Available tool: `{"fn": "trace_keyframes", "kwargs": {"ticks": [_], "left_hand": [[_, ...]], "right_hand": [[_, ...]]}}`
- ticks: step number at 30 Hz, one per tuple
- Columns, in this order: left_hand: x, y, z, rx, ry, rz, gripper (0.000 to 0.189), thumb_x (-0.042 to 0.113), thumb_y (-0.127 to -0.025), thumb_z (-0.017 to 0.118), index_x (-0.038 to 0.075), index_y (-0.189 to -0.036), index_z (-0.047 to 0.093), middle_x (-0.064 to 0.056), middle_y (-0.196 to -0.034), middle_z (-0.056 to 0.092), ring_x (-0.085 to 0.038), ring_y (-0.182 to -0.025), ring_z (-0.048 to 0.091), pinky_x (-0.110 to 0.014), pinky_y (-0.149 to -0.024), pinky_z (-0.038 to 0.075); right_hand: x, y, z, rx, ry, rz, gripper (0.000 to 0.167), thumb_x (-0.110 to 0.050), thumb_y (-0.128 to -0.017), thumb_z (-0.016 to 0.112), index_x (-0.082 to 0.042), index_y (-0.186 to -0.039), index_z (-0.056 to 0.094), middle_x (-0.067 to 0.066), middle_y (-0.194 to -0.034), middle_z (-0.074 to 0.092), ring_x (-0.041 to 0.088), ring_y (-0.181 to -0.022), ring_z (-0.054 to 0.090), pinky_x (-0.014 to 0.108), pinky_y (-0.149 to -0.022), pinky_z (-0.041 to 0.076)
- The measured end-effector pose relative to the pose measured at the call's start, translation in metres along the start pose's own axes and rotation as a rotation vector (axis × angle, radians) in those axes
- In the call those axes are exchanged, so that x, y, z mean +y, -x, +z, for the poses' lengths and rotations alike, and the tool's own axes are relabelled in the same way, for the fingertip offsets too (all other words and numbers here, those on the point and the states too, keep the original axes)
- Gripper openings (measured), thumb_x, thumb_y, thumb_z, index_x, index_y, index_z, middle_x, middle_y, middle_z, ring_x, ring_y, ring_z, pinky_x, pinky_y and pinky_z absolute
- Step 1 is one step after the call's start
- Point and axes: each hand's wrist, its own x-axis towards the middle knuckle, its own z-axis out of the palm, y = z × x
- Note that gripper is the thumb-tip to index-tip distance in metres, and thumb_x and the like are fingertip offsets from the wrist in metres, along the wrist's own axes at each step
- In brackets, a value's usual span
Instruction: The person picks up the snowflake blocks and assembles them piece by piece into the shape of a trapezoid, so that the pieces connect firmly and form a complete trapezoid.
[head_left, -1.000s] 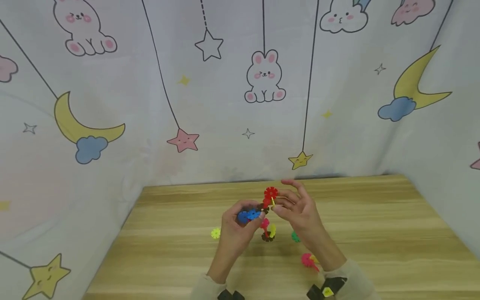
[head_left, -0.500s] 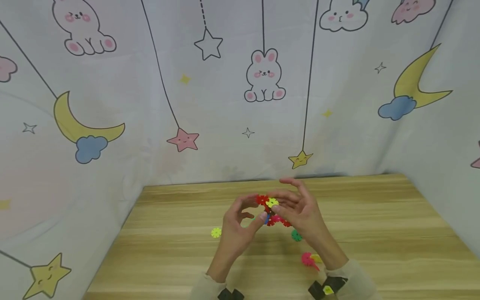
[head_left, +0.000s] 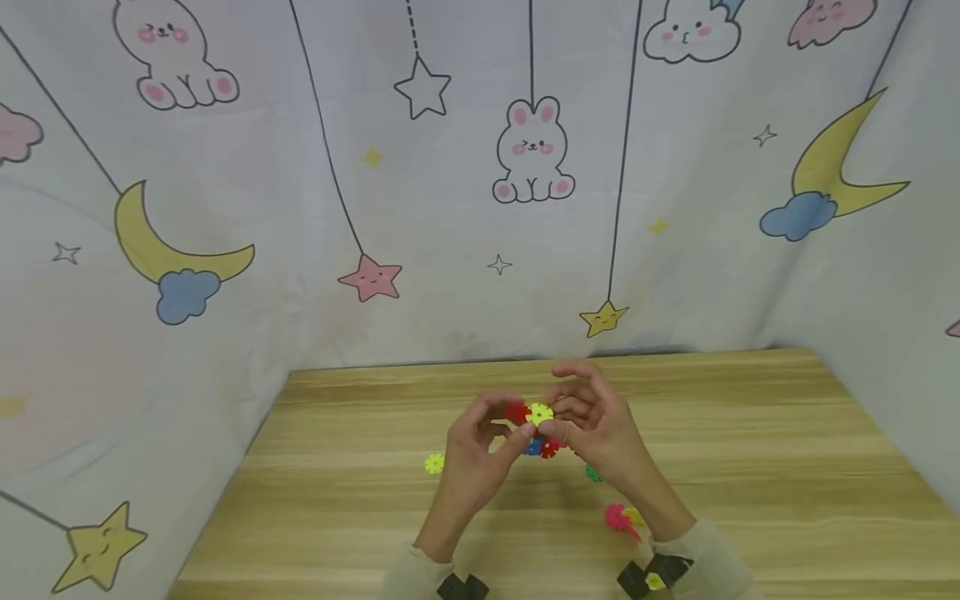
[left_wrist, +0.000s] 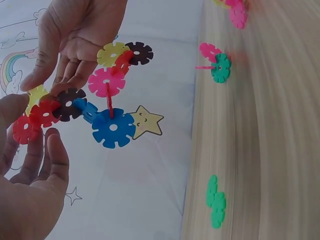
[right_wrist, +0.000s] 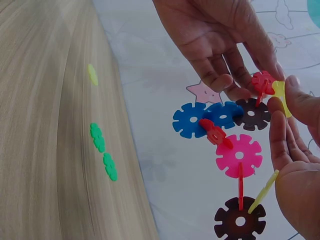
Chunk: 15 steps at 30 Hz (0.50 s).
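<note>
Both hands meet above the table around a linked chain of notched snowflake discs. My right hand (head_left: 600, 425) pinches a yellow disc (head_left: 539, 414) between thumb and fingers. Close beside it, my left hand (head_left: 476, 454) grips the red discs (left_wrist: 46, 114) at that end of the chain, thumb near the yellow disc. From the red discs hang a dark brown disc (right_wrist: 252, 114), blue discs (left_wrist: 113, 128) and a pink disc (right_wrist: 239, 156). At the far end another brown disc (right_wrist: 240, 220) carries a thin yellow disc (right_wrist: 263, 191) edge-on. Fingers partly cover the joint between yellow and red.
On the wooden table (head_left: 337, 517) lie a loose yellow disc (head_left: 434, 463), a green disc (head_left: 593, 472) and a joined pink and yellow piece (head_left: 618, 517). Two green discs (left_wrist: 216, 202) appear in the left wrist view. A printed cloth (head_left: 450, 208) hangs behind the table.
The chain has been turned; its blue end now hangs below the hands. The yellow disc, edge-on at first, now faces the head camera against the red discs, and the hands are closer together.
</note>
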Motion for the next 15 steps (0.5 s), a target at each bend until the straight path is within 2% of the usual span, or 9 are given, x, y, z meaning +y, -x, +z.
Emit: {"fn": "trace_keyframes", "kwargs": {"ticks": [3, 7, 11, 15], "left_hand": [[-0.0002, -0.0003, 0.0, -0.016, 0.003, 0.022, 0.032, 0.007, -0.098, 0.078, 0.01, -0.128, 0.067, -0.013, -0.124, 0.071, -0.012, -0.109, 0.069, -0.026, -0.091, 0.063], [0.0005, -0.0003, 0.0004, -0.026, -0.003, 0.046, 0.031, 0.006, -0.097, 0.079, 0.009, -0.125, 0.067, -0.013, -0.124, 0.071, -0.009, -0.105, 0.069, -0.027, -0.089, 0.063], [0.0012, -0.0001, 0.0003, -0.024, -0.019, 0.05, 0.029, 0.007, -0.098, 0.078, 0.009, -0.125, 0.067, -0.012, -0.123, 0.072, -0.007, -0.103, 0.068, -0.026, -0.089, 0.063], [0.0021, 0.0003, -0.0007, -0.023, -0.029, 0.042, 0.032, 0.008, -0.096, 0.08, 0.011, -0.125, 0.067, -0.01, -0.124, 0.073, -0.007, -0.105, 0.068, -0.026, -0.089, 0.062]], "right_hand": [[0.0011, 0.0005, -0.0008, -0.007, 0.004, -0.011, 0.059, 0.003, -0.093, 0.079, 0.0, -0.144, 0.049, 0.0, -0.114, 0.069, 0.007, -0.097, 0.075, 0.026, -0.085, 0.066], [0.0027, 0.001, -0.0044, -0.034, -0.008, -0.025, 0.052, 0.005, -0.096, 0.075, 0.003, -0.142, 0.051, -0.003, -0.12, 0.071, 0.007, -0.105, 0.076, 0.026, -0.089, 0.065], [0.0039, 0.0011, -0.007, -0.04, -0.018, -0.043, 0.048, 0.007, -0.098, 0.071, 0.006, -0.141, 0.051, -0.005, -0.122, 0.073, 0.006, -0.109, 0.076, 0.025, -0.094, 0.064], [0.0052, 0.0005, -0.0053, -0.048, -0.049, -0.061, 0.049, 0.008, -0.097, 0.071, 0.01, -0.141, 0.049, -0.003, -0.119, 0.072, 0.006, -0.105, 0.077, 0.025, -0.092, 0.064]]}}
